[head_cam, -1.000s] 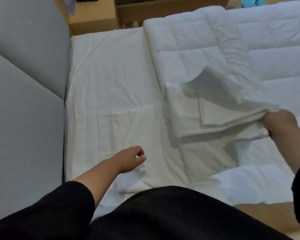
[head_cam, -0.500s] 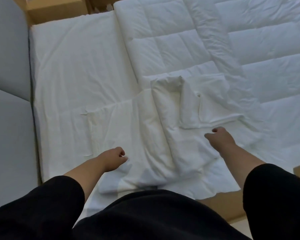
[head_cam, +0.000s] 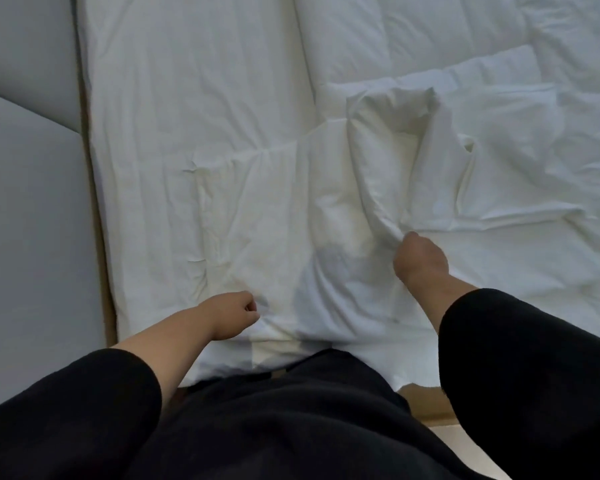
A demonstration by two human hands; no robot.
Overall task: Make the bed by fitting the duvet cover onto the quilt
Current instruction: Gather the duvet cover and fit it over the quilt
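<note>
At the bed's near edge, the right hand point(head_cam: 420, 258) is pinching a fold of the duvet cover point(head_cam: 388, 174) lying over the quilt point(head_cam: 413, 39), probably to spread it, while the left hand point(head_cam: 234, 315) is gripping its near hem.

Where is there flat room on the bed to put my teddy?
The flat sheet between the grey headboard and the quilt is free. It is crowded by the bunched duvet cover, which the right hand pinches.
</note>
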